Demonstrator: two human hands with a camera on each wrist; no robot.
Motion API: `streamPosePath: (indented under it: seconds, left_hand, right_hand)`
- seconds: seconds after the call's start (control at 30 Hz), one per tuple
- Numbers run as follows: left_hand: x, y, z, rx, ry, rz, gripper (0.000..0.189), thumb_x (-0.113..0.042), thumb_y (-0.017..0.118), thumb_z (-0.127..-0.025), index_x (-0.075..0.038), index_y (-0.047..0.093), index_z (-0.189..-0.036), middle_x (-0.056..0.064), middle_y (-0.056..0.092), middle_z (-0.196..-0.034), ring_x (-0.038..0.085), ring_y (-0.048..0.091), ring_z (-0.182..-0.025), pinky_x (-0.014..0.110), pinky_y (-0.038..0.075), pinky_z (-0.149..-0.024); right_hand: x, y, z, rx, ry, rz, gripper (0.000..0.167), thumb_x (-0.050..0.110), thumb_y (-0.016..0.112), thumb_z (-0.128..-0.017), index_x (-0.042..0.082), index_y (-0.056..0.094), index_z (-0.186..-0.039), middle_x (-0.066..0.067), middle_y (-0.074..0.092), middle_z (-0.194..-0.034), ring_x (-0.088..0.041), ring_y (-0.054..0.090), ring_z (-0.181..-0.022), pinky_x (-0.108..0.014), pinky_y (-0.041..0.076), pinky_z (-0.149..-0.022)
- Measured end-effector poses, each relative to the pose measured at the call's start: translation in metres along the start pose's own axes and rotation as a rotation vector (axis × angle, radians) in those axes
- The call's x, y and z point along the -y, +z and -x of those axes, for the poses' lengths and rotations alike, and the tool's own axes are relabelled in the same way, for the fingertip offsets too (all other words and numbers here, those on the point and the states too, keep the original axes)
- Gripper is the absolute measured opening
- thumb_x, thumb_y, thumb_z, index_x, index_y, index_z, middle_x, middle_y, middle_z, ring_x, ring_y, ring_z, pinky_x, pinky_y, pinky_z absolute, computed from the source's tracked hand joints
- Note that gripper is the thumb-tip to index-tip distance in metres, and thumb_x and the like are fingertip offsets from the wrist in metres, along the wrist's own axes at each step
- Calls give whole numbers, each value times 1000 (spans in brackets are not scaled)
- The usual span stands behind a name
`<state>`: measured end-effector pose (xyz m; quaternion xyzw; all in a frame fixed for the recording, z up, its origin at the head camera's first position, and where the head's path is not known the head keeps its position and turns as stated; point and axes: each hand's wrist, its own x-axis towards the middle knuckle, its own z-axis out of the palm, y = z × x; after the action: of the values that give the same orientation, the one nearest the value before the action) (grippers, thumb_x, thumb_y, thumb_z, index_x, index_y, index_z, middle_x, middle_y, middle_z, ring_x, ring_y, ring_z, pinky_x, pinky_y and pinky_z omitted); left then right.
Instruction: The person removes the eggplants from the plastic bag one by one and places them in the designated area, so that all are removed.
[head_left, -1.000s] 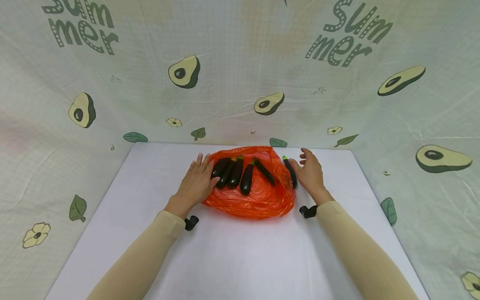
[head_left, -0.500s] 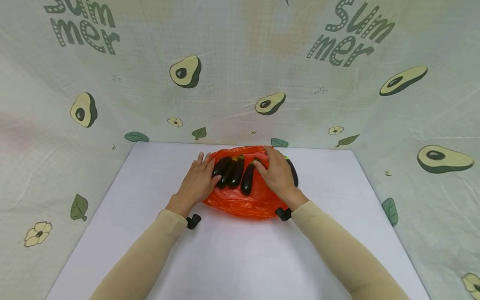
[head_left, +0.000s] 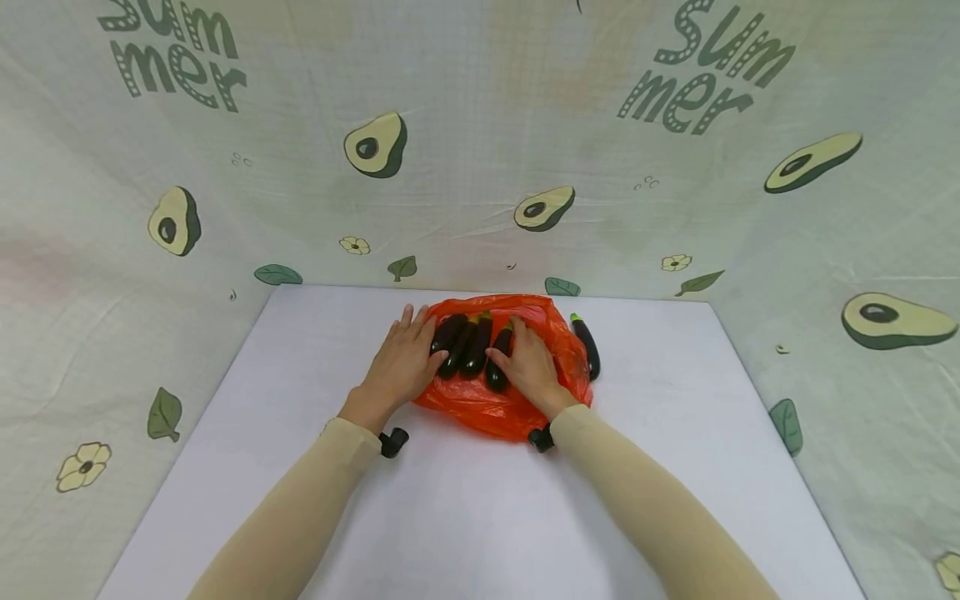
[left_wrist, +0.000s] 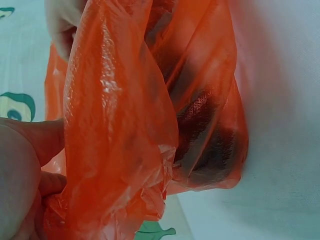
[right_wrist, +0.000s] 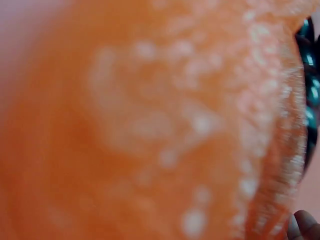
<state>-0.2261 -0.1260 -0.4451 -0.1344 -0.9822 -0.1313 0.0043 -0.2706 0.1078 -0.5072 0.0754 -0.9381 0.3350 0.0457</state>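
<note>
A red plastic bag (head_left: pixel 472 407) lies spread with its mouth upward, several dark eggplants (head_left: pixel 474 350) side by side within. My left hand (head_left: pixel 397 367) is at the bag's left edge; the left wrist view shows its thumb and fingers (left_wrist: pixel 50 182) pinching the plastic. Reaching into the mouth, my right hand (head_left: pixel 531 367) has its thumb across one eggplant (head_left: pixel 497 381) and its fingers near the stem. Its fingertips are hidden, so I cannot tell whether it grips. Blurred red plastic (right_wrist: pixel 140 125) fills most of the right wrist view, dark glossy eggplants (right_wrist: pixel 311 100) at its right edge.
One eggplant (head_left: pixel 587 346) lies outside the bag on the white table (head_left: pixel 480 517), close to the bag's right side. A cloth (head_left: pixel 450 67) printed with avocados and leaves rises behind and on both sides.
My right hand has moved left from beside the outside eggplant into the bag, covering the thin eggplant at the right. The left hand stays at the bag's left edge.
</note>
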Motion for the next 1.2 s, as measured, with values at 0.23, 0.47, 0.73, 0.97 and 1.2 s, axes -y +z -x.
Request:
streamPosePath:
  seconds: [0.23, 0.47, 0.73, 0.97, 1.2]
  left_hand:
    - [2, 2, 1, -5, 8, -4, 73, -39, 56, -109, 3, 31, -164, 20, 22, -174, 40, 8, -164, 57, 17, -131]
    - [3, 2, 2, -7, 4, 4, 74, -38, 57, -109, 3, 30, -164, 20, 21, -174, 40, 8, -164, 56, 16, -131]
    - [3, 1, 3, 0, -4, 17, 74, -38, 57, -109, 2, 29, -164, 19, 21, -175, 39, 7, -164, 55, 15, -132]
    - [4, 3, 3, 0, -3, 26, 74, -38, 57, -109, 3, 29, -164, 19, 21, -175, 39, 6, -164, 55, 15, -132]
    - [3, 0, 3, -5, -7, 24, 74, -38, 58, -109, 2, 30, -164, 19, 22, -175, 39, 7, -164, 55, 15, -131]
  right_hand:
    - [0, 8, 1, 73, 110, -12, 89, 40, 81, -94, 8, 32, -162, -23, 58, -147, -40, 60, -132, -58, 48, -114]
    - [-1, 0, 6, 146, 125, -46, 83, 25, 75, -97, 7, 28, -163, -24, 58, -149, -39, 63, -127, -58, 48, -115]
    - [0, -21, 14, 261, 159, -35, 76, 15, 68, -97, 5, 29, -162, -23, 66, -135, -34, 63, -105, -56, 53, -110]
    - [-5, -13, 9, 239, 140, 45, 82, 28, 76, -97, 1, 31, -160, -23, 70, -129, -32, 67, -99, -53, 55, -107]
    - [-4, -12, 11, 180, 120, 33, 77, 25, 75, -96, 6, 36, -159, -18, 72, -115, -30, 65, -91, -51, 59, -101]
